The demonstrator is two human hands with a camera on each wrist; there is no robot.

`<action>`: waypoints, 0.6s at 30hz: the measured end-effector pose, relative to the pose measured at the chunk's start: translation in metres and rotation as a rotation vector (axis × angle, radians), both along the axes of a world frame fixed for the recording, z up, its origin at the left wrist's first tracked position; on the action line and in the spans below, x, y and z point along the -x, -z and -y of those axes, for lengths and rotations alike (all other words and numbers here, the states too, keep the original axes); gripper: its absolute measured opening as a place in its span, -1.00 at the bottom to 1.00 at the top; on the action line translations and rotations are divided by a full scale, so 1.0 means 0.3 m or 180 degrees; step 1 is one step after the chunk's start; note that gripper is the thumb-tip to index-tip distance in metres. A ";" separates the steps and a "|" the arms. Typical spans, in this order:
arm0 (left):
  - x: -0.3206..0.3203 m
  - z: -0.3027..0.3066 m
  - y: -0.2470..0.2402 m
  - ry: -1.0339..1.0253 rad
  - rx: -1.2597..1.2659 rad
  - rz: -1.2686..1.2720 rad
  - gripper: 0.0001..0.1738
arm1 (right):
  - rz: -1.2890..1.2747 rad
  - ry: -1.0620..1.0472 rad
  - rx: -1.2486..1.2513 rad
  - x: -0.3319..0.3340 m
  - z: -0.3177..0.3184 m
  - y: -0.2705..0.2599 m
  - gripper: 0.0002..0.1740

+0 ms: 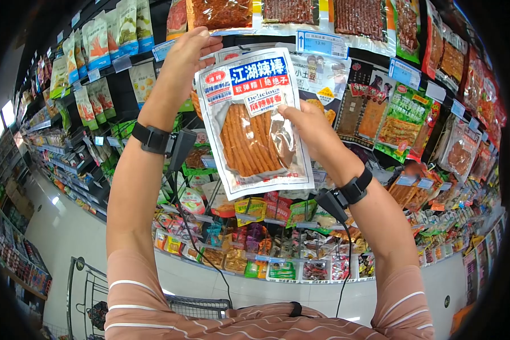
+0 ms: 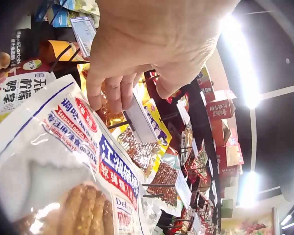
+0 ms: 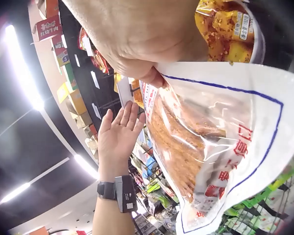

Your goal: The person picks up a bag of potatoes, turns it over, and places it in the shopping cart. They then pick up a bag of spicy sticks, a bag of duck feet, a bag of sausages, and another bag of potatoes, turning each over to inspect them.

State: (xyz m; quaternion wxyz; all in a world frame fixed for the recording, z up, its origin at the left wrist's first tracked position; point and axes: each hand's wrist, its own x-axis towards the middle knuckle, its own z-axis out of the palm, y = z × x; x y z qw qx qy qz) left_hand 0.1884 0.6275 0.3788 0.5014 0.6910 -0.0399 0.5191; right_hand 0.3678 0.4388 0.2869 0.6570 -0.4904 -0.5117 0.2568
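A clear snack packet [image 1: 249, 124] with a blue and red label and orange spicy sticks inside is held up in front of the shelves. My right hand [image 1: 311, 127] pinches its right edge, thumb on the front. My left hand [image 1: 184, 59] is raised at the packet's top left corner with its fingers nearly straight, reaching behind the corner. In the left wrist view the fingers [image 2: 110, 90] hang just above the packet [image 2: 63, 161]. From the right wrist camera, the left hand [image 3: 120, 132] shows flat and open beside the packet [image 3: 210, 147], which the right hand [image 3: 132, 34] grips.
Shop shelves [image 1: 379, 113] packed with hanging snack bags and price tags [image 1: 322, 42] fill the view ahead. A wire shopping cart [image 1: 90, 294] stands at the lower left. An aisle with pale floor [image 1: 62, 226] runs off to the left.
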 end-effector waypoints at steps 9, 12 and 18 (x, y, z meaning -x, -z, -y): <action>-0.008 0.017 -0.008 0.0010 -0.0266 -0.0072 -0.36 | -0.0383 -0.0008 -0.0147 -0.010 -0.122 -0.046 -0.72; -0.009 0.006 -0.003 -0.0005 -0.0324 -0.0068 -0.34 | -0.0407 0.0007 -0.0215 -0.038 -0.169 -0.034 -0.73; -0.009 0.012 0.012 -0.0180 -0.0404 -0.0201 -0.28 | -0.0439 0.0135 -0.0207 -0.076 -0.210 -0.011 -0.76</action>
